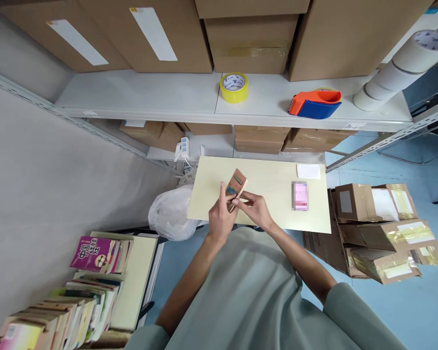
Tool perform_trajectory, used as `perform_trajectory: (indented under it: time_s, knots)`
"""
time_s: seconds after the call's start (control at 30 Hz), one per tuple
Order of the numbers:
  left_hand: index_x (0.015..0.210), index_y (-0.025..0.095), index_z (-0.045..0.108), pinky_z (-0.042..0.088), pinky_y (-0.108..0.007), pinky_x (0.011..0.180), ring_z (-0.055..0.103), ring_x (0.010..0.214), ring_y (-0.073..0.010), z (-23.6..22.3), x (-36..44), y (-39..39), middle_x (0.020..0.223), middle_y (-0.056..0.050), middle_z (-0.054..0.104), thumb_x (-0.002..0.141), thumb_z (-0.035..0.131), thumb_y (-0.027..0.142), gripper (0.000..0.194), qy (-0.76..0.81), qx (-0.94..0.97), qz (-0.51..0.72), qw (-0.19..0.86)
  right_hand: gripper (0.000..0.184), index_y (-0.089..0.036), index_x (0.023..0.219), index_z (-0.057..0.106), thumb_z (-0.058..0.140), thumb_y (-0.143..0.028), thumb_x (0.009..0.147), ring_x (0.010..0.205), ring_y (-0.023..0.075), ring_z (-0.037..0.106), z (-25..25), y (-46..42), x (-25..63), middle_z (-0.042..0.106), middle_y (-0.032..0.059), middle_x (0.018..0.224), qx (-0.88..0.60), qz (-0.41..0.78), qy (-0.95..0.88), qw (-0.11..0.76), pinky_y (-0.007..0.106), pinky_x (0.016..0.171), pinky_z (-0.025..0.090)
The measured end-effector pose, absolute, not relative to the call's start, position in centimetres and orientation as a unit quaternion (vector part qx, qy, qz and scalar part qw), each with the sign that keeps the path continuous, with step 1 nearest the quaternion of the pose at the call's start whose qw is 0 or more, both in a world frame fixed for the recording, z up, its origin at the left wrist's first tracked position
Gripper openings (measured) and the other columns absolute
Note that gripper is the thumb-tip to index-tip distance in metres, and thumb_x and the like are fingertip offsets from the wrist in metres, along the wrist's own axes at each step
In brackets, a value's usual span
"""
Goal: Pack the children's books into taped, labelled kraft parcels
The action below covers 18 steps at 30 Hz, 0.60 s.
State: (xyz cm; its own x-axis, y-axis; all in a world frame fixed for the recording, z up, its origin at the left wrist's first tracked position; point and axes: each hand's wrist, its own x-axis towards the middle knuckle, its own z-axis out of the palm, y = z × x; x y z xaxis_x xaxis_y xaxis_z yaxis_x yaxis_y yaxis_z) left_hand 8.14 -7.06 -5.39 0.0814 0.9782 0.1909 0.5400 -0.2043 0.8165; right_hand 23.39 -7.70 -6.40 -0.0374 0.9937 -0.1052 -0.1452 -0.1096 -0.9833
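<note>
A small book (238, 181) with a brownish-pink illustrated cover is held up over the pale yellow table (266, 170), tilted to the right. My left hand (221, 215) is closed round its lower left side, thumb along the edge. With its fingertips pinched, my right hand (254, 208) grips the book's lower right corner. The fingers behind the book are hidden. To the right on the table lies a pink blurred rectangle (300, 196), perhaps a phone, and behind it a white paper slip (308, 171).
Above the table a shelf (168, 99) carries yellow tape (234, 87), an orange-blue tape dispenser (316, 103) and stacked white rolls (394, 78). Books (91, 301) stand at lower left beside a white plastic bag (171, 214). Flattened cartons (387, 238) lie on the right.
</note>
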Motion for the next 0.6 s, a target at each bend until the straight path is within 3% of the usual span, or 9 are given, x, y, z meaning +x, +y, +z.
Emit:
perform_trajectory:
  time_s: [0.17, 0.27, 0.33, 0.5, 0.6]
  knots:
    - [0.167, 0.021, 0.04, 0.06, -0.039, 0.102, 0.078, 0.109, -0.0261, -5.6, 9.3, -7.4, 0.122, -0.012, 0.079, 0.098, 0.075, 0.039, 0.079, 0.558, 0.664, 0.367, 0.336, 0.054, -0.025, 0.114, 0.083, 0.064, -0.073, 0.098, 0.106, 0.0315, 0.077, -7.6, -7.4, 23.5, 0.083, 0.0057, 0.108, -0.504, 0.546, -0.436, 0.508, 0.041, 0.094, 0.064]
    - [0.166, 0.023, 0.041, 0.055, -0.046, 0.112, 0.067, 0.134, -0.0311, -5.3, 7.8, -5.8, 0.144, -0.016, 0.07, 0.091, 0.082, 0.04, 0.087, 0.581, 0.638, 0.387, 0.325, 0.056, -0.024, 0.116, 0.081, 0.061, -0.073, 0.1, 0.097, 0.0282, 0.077, -8.4, -6.5, 24.5, 0.082, 0.0058, 0.103, -0.506, 0.543, -0.446, 0.5, 0.039, 0.089, 0.063]
    - [0.16, 0.023, 0.049, 0.05, -0.05, 0.118, 0.059, 0.145, -0.0329, -5.3, 5.7, -4.3, 0.15, -0.017, 0.067, 0.089, 0.082, 0.042, 0.081, 0.612, 0.601, 0.395, 0.328, 0.056, -0.024, 0.119, 0.08, 0.061, -0.073, 0.1, 0.097, 0.0272, 0.077, -8.8, -6.0, 25.0, 0.082, 0.0059, 0.108, -0.493, 0.556, -0.444, 0.5, 0.038, 0.086, 0.064]
    - [0.136, 0.02, 0.07, 0.057, -0.048, 0.109, 0.075, 0.119, -0.031, -7.0, 0.6, -2.3, 0.116, -0.013, 0.082, 0.084, 0.084, 0.053, 0.063, 0.598, 0.506, 0.332, 0.525, 0.055, -0.025, 0.12, 0.081, 0.066, -0.072, 0.097, 0.1, 0.0276, 0.078, -10.1, -5.4, 24.7, 0.082, 0.0066, 0.118, -0.465, 0.609, -0.422, 0.484, 0.04, 0.086, 0.066]
    - [0.125, 0.017, 0.076, 0.062, -0.043, 0.096, 0.077, 0.108, -0.0299, -8.9, -0.7, -2.8, 0.115, -0.014, 0.081, 0.077, 0.088, 0.057, 0.063, 0.592, 0.46, 0.326, 0.576, 0.054, -0.025, 0.119, 0.081, 0.068, -0.071, 0.094, 0.098, 0.0275, 0.079, -11.6, -5.3, 23.7, 0.083, 0.007, 0.116, -0.47, 0.634, -0.402, 0.465, 0.041, 0.087, 0.066]
